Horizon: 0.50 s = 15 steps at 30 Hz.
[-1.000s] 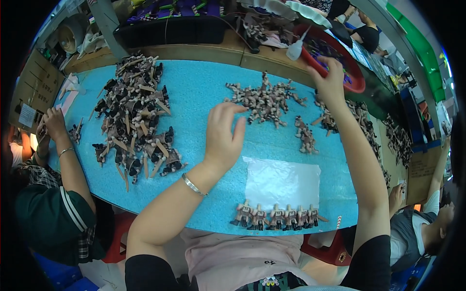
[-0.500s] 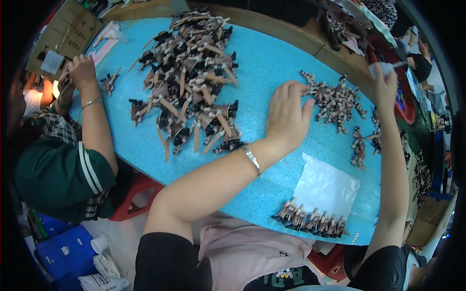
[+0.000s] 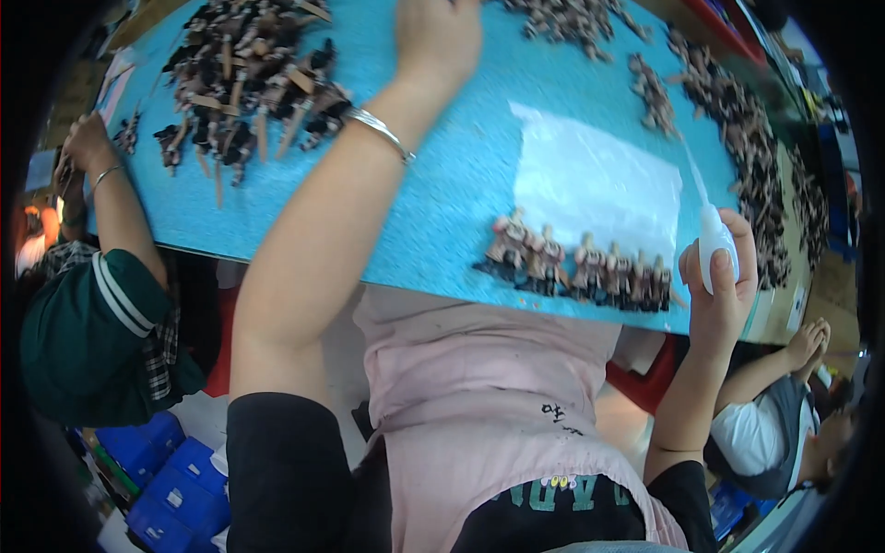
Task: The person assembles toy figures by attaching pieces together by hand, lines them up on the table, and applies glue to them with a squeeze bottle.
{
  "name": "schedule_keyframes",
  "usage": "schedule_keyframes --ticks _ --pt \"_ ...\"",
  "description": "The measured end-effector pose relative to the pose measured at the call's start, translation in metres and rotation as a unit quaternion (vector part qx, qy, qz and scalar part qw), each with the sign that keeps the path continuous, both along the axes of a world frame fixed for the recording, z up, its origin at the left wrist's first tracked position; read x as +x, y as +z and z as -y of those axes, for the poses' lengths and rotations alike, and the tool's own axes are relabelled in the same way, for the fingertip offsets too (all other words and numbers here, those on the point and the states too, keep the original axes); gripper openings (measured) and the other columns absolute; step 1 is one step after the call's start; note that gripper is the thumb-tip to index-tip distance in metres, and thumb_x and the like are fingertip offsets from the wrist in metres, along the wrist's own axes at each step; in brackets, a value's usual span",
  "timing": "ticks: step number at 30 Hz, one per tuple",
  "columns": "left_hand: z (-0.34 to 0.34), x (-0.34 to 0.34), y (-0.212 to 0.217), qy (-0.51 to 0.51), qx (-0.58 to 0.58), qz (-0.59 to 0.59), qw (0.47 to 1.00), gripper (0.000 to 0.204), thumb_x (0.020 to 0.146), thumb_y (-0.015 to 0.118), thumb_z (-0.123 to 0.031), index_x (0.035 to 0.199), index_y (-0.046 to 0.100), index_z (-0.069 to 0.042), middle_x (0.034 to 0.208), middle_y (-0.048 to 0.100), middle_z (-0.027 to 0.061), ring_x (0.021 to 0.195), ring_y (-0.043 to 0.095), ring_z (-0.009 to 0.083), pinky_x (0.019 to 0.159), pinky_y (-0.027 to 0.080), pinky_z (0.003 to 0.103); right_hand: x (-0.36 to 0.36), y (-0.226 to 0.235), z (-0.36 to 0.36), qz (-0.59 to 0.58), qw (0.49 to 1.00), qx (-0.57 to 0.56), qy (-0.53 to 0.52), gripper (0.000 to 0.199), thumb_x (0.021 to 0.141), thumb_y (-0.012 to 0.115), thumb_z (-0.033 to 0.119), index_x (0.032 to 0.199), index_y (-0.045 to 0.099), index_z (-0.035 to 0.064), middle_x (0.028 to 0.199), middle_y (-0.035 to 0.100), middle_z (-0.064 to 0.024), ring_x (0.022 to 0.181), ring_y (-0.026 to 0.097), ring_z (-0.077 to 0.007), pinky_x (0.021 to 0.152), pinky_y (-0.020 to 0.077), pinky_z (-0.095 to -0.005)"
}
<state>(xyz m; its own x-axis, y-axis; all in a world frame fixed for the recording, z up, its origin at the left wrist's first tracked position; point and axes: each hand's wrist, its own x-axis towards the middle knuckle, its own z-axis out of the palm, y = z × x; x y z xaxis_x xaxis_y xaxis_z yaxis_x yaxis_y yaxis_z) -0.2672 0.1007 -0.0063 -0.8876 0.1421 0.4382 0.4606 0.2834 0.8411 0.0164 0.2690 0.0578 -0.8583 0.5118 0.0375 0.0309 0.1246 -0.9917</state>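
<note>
My right hand (image 3: 724,290) is closed around a white squeeze bottle (image 3: 715,247) with a long thin nozzle that points up and away. It is just right of a row of several small figurines (image 3: 595,263) in brown and black, near the table's front edge. Behind the row, a white plastic sheet (image 3: 599,170) lies flat on the blue table (image 3: 433,221). My left hand (image 3: 438,41) reaches to the far edge of the picture, where its fingers are cut off. A small heap of brownish figure parts (image 3: 567,26) is to its right.
At the far left rises a big pile of figures with flat wooden sticks (image 3: 249,78). More dark figures (image 3: 737,147) line the right side, with a small cluster (image 3: 653,97) nearer. A co-worker in a green sleeve (image 3: 101,323) sits at left; another person (image 3: 765,415) is at right.
My right hand has come back from the far right toward the figurine row, bringing the white bottle. The whole view has tilted nearer to me, and my left hand now sits at the upper edge.
</note>
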Motion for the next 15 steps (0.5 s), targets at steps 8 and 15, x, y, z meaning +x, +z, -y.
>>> schedule_keyframes --ticks 8,15 --pt "0.000 -0.001 -0.004 -0.041 0.017 0.025 0.999 0.032 0.095 0.047 -0.022 0.103 0.058 0.007 0.096 0.063 0.0166 0.093 0.058 0.0233 0.086 0.043 0.032 0.029 -0.013 0.032 -0.048 0.997 0.004 -0.068 0.039 0.079 0.072 0.029 0.098 0.052 0.0016 0.086 0.051 -0.0015 0.077 0.047 -0.0076 0.070 0.0364 -0.0193" --pt "0.000 0.003 -0.001 -0.066 0.007 0.044 0.997 0.032 0.094 0.046 -0.023 0.101 0.060 0.006 0.095 0.064 0.0150 0.091 0.057 0.0206 0.084 0.043 0.031 0.026 -0.011 0.059 -0.040 0.999 0.004 0.023 0.023 0.081 0.069 0.014 0.093 0.054 0.0015 0.086 0.056 -0.0033 0.073 0.049 -0.0068 0.067 0.0392 -0.0194"
